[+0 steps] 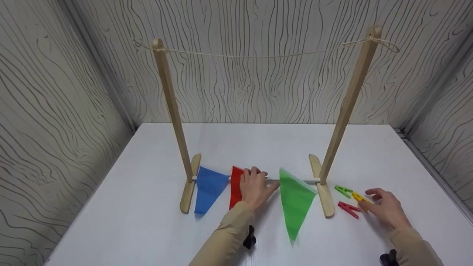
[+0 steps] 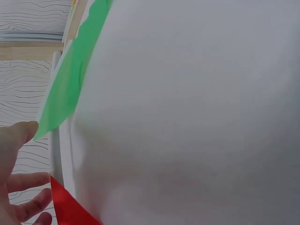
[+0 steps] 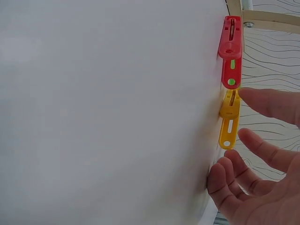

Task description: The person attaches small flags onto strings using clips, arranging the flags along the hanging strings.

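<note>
My left hand [image 1: 255,190] lies over the red pennant [image 1: 235,188], covering its right part. In the left wrist view, its loosely spread fingers reach the corner of the red cloth [image 2: 70,208], and the thumb is by the tip of the green pennant [image 2: 70,86]. At the right, my right hand [image 1: 386,208] is at the yellow clothespin [image 1: 356,196], thumb and fingers apart around it. The right wrist view shows the yellow clothespin [image 3: 228,112] between thumb and fingertips, unpinched. Beside it lie a red clothespin [image 1: 343,205] and a green clothespin [image 1: 339,188].
A wooden stand has a left post [image 1: 172,111], a right post [image 1: 349,107], and a string [image 1: 255,57] tied between their tops. A white rod [image 1: 310,181] joins the feet. A blue pennant [image 1: 210,188] lies over its left end. Patterned walls enclose the white table [image 1: 147,147].
</note>
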Demonstrator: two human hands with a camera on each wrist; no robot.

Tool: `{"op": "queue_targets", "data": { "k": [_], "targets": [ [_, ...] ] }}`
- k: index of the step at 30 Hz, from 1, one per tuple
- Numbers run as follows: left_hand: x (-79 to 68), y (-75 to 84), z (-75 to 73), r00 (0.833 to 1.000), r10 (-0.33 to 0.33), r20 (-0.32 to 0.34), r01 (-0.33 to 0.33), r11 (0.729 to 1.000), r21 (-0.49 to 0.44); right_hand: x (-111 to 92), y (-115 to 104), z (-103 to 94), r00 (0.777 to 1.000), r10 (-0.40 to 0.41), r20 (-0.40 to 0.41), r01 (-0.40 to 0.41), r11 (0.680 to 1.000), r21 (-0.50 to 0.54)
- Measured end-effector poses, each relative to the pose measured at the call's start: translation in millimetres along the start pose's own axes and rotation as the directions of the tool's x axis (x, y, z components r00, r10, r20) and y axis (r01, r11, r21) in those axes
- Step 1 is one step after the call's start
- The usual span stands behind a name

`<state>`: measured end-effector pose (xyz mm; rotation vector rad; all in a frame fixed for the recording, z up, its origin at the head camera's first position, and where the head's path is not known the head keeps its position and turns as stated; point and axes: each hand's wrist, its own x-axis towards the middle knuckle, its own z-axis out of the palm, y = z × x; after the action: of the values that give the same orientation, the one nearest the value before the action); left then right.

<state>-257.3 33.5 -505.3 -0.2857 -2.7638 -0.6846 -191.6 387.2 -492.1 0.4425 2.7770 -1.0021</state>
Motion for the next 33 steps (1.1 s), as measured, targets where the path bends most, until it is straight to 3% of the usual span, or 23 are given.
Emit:
{"op": "queue_targets", "data": {
  "k": [5,11,21,28,33],
  "targets": [
    [5.9,10.6,9.1,1.0,0.006,0.003,-0.006,0.998,0.064,0.9,-0.1,0.6,1.0,0.028,0.008,-0.028,1.0,0.011],
    [10.1,19.1,16.7,0.999,0.031,-0.038,-0.026,0.992,0.127,-0.4,0.1,-0.4,1.0,0.015,0.027,-0.016,1.0,0.006],
    [15.1,25.6,24.6,0.996,0.042,-0.082,-0.03,0.989,0.142,-0.3,1.7,-1.4,0.997,0.065,0.049,-0.066,0.998,0.007],
    [15.6,25.2,26.6,0.995,0.037,-0.097,-0.025,0.992,0.124,-1.0,3.0,-2.1,0.998,0.052,0.045,-0.051,0.999,-0.014],
    [16.4,23.7,29.3,0.99,0.049,-0.136,-0.027,0.987,0.16,-1.7,3.5,-2.2,0.999,0.037,0.037,-0.036,0.998,-0.042]
  ]
}}
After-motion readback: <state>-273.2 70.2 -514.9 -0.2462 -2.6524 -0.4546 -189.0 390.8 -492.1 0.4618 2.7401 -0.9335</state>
